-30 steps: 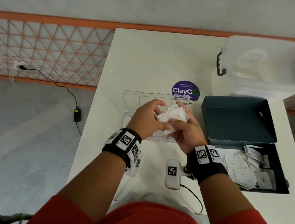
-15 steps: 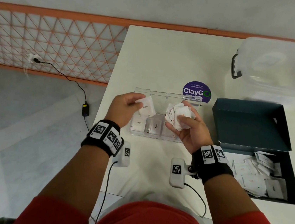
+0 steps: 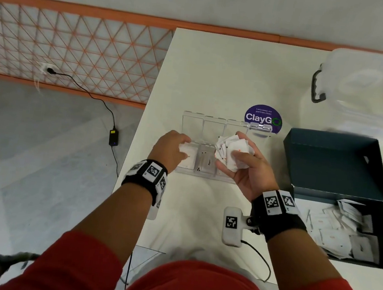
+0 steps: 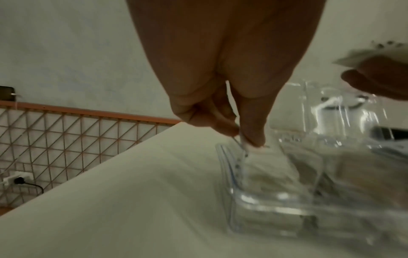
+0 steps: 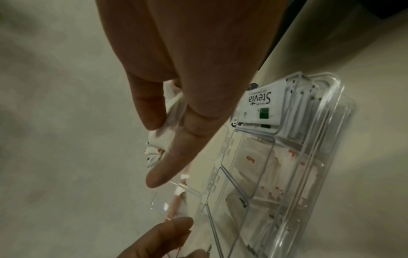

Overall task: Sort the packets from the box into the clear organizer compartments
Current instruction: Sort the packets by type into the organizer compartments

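The clear organizer (image 3: 212,133) lies open on the white table, with packets in its near compartments. My left hand (image 3: 184,150) pinches one white packet (image 3: 189,156) at the leftmost near compartment. In the left wrist view the fingertips (image 4: 251,139) hold the packet's top edge while it hangs inside the organizer (image 4: 276,200). My right hand (image 3: 233,149) grips a bunch of white packets (image 3: 231,144) above the organizer's right side. The right wrist view shows Stevia (image 5: 260,103), Salt (image 5: 251,160) and Pepper (image 5: 240,206) packets in separate compartments. The dark box (image 3: 336,166) at the right holds several packets (image 3: 340,231).
A purple ClayGo sticker (image 3: 263,117) lies behind the organizer. A large clear lidded tub (image 3: 370,93) stands at the far right. The table's left edge (image 3: 140,127) runs close to my left hand. On the floor to the left lies a charger cable (image 3: 113,133).
My left hand took one packet from the bunch, carried it left, and lowered it to the leftmost compartment. The right hand kept holding the bunch above the organizer.
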`<state>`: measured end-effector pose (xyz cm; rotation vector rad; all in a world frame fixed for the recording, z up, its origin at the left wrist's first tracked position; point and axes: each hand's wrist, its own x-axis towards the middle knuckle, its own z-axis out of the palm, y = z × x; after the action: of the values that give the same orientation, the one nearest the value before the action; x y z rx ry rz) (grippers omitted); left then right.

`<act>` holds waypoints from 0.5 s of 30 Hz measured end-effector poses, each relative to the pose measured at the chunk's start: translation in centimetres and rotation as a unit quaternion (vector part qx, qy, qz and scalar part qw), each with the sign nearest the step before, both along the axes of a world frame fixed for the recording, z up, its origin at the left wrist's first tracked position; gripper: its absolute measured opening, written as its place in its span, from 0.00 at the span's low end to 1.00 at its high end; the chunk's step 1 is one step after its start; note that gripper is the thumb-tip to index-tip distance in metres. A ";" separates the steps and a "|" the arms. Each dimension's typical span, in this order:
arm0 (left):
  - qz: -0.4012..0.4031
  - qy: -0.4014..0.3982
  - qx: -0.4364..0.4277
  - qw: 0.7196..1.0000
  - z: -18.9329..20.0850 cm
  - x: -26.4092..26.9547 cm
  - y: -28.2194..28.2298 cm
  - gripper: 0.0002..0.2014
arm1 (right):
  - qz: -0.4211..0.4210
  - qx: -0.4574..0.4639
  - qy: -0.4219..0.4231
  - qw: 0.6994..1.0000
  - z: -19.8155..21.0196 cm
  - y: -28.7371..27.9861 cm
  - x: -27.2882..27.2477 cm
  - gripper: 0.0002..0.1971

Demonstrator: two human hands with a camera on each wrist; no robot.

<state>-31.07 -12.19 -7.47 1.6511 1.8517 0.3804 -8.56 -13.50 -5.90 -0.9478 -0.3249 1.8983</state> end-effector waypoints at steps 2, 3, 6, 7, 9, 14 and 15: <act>-0.005 0.030 0.028 0.999 -0.6 0.1 -0.5 0.17 | -0.007 -0.011 0.002 1.000 0.0 0.0 0.1 0.22; -0.004 0.044 0.035 0.998 -0.7 0.1 -0.7 0.13 | -0.013 -0.019 0.008 1.000 0.1 0.0 0.2 0.22; -0.029 0.102 0.025 0.994 -0.9 -0.1 -0.9 0.05 | -0.029 -0.038 0.034 0.998 0.0 -0.1 0.4 0.23; -0.039 0.117 0.023 0.992 -0.9 -0.1 -1.0 0.06 | -0.030 -0.038 0.039 0.998 0.1 -0.1 0.5 0.23; -0.039 0.121 0.029 0.992 -0.7 0.0 -1.1 0.07 | -0.028 -0.033 0.039 0.998 0.1 -0.2 0.5 0.23; 0.023 -0.084 0.142 0.986 2.4 2.3 -0.8 0.03 | -0.016 -0.024 -0.002 1.000 0.2 -0.2 0.6 0.25; 0.017 -0.129 0.153 0.980 3.3 3.0 -0.7 0.02 | -0.014 -0.022 -0.015 1.000 0.3 -0.2 0.5 0.25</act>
<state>-28.05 -12.89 -4.19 1.6732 1.6913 0.8882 -8.04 -13.73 -5.62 -1.0056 -0.2870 1.8744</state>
